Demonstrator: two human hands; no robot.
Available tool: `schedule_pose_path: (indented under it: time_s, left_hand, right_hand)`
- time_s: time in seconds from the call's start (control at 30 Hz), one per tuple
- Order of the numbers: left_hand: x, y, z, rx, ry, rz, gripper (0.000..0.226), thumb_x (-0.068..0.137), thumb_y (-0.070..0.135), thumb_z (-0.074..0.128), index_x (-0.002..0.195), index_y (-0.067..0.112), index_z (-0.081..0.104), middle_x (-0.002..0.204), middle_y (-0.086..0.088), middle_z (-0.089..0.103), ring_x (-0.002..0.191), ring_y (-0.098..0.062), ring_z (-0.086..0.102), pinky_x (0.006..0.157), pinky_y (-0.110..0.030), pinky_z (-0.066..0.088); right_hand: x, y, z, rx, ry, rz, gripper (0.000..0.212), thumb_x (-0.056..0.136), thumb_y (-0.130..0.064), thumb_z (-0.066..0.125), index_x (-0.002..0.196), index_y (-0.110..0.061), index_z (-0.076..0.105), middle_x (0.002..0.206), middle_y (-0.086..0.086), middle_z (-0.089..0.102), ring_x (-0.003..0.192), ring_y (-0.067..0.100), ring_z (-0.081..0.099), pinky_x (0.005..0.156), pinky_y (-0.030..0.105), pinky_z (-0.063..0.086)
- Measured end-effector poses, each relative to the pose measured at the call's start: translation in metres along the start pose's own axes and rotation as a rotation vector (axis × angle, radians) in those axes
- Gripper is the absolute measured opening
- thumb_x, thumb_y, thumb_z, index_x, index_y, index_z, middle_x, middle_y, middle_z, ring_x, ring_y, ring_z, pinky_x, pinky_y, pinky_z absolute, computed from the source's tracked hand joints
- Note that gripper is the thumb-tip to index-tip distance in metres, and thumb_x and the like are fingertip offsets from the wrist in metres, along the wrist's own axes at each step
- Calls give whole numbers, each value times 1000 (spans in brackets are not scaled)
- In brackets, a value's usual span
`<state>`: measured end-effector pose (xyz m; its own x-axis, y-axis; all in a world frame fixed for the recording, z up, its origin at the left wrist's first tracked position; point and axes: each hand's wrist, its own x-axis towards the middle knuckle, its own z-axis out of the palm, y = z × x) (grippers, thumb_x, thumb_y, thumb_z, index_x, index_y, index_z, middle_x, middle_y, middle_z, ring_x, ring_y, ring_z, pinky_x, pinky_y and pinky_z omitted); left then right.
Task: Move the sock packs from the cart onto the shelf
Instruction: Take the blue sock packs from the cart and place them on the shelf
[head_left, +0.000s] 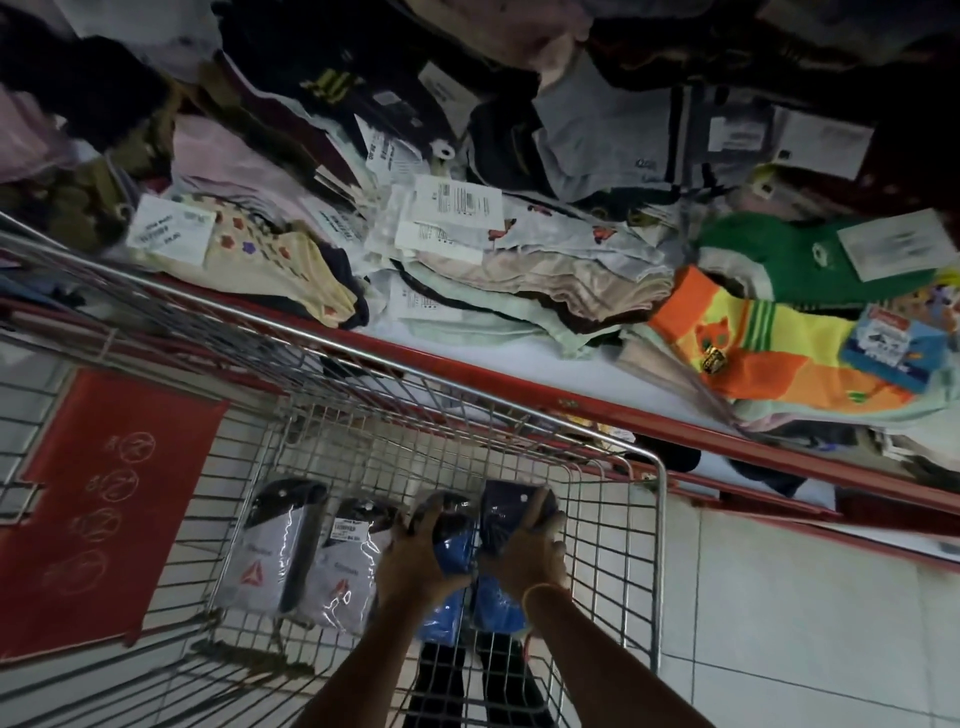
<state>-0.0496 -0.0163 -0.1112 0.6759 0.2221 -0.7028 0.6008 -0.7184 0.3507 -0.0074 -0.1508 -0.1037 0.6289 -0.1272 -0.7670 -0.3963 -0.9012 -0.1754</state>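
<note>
1. Head view: my left hand (415, 551) wraps the blue sock pack (453, 545) and my right hand (527, 553) clamps the navy sock pack (506, 512), both low inside the wire cart (660, 519).
2. Two grey sock packs (306, 556) lie just left of my hands, on the cart floor.
3. I judge these packs light, soft and slick in film, so I'd grip across the middle, then lift to the cluttered shelf (467, 358).

Wire cart (655, 519) holds sock packs (275, 551); shelf (467, 358) heaped with socks (769, 353).
</note>
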Motion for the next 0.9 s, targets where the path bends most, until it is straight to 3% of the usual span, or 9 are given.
schedule_pose_path:
  time_s: [0.23,0.33,0.4,0.5,0.6,0.7,0.8,0.9]
  left_hand:
    - [-22,3,-27,-94,53,16,123,42,77,66,144,49,4,134,-14,44,106,-30,58,86,-41,54]
    - [-42,11,-48,-117,111,58,118,49,69,75,144,49,9,126,-13,49,100,-28,60,80,-36,56]
    - [-62,17,-68,-149,177,98,119,46,71,76,143,53,9,117,-10,55,91,-24,62,74,-37,58]
    - [-87,30,-98,-165,240,126,115,52,57,82,144,49,14,114,-12,52,95,-29,61,80,-39,56]
    - [-118,44,-132,-197,341,219,108,55,53,81,142,53,15,117,-7,57,100,-28,60,80,-35,53]
    - [-147,64,-169,-250,452,338,107,48,69,73,136,64,13,123,-3,59,109,-25,58,84,-40,54]
    - [-173,100,-208,-293,570,497,103,53,53,82,137,59,21,129,-2,53,107,-21,59,75,-29,48]
    - [-194,139,-243,-327,681,637,98,56,45,83,136,57,27,133,1,50,101,-17,63,76,-31,52]
  right_hand:
    - [-25,6,-3,145,139,-170,123,77,-34,77,150,-26,-22,149,22,14,126,41,43,97,50,53]
    - [-50,3,-16,200,190,-259,123,79,-47,73,146,-28,-28,152,24,11,125,42,48,95,45,55]
    - [-75,0,-31,213,234,-332,121,80,-46,73,150,-25,-23,153,24,11,126,42,48,96,43,53]
    - [-104,-7,-51,190,355,-413,122,78,-51,73,150,-28,-22,153,25,14,128,45,48,96,46,55]
    - [-136,-14,-81,157,461,-500,120,78,-56,69,147,-33,-25,151,26,18,125,43,50,92,43,57]
    - [-171,-21,-126,144,551,-574,115,81,-56,67,150,-29,-21,155,24,12,127,42,48,91,41,53]
    - [-198,-27,-176,184,691,-665,113,81,-57,65,150,-34,-21,157,19,10,125,42,50,87,40,53]
    - [-218,-32,-222,225,850,-748,111,80,-59,64,150,-37,-20,156,17,14,112,42,58,74,36,55]
